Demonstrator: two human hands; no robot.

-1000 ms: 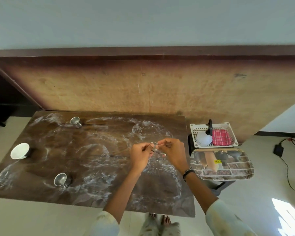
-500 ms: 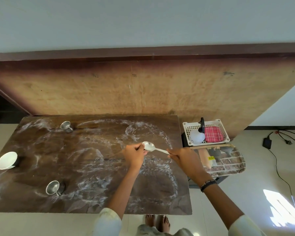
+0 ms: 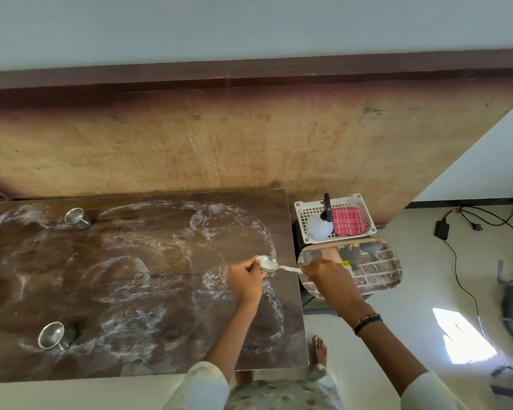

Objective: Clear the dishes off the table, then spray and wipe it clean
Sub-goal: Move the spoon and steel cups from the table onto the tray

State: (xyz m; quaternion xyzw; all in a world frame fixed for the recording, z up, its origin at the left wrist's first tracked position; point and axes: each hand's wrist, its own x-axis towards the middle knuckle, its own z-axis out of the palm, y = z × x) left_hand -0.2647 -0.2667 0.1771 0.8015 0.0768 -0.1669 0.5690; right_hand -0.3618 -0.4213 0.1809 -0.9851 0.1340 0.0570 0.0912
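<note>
Both hands grip one spoon [image 3: 267, 263] just beside the tray [image 3: 393, 272]: the left hand [image 3: 245, 280] at its bowl, the right hand [image 3: 328, 275] pinching the handle, likely passing it trayward. Two steel cups [image 3: 51, 335] wait far across the counter [image 3: 148, 291].

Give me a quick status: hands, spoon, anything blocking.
Left hand and right hand both gripping shiny metal spoon over table's right edge. Two steel cups not yet cleared. Patterned tray alongside, path clear.
</note>
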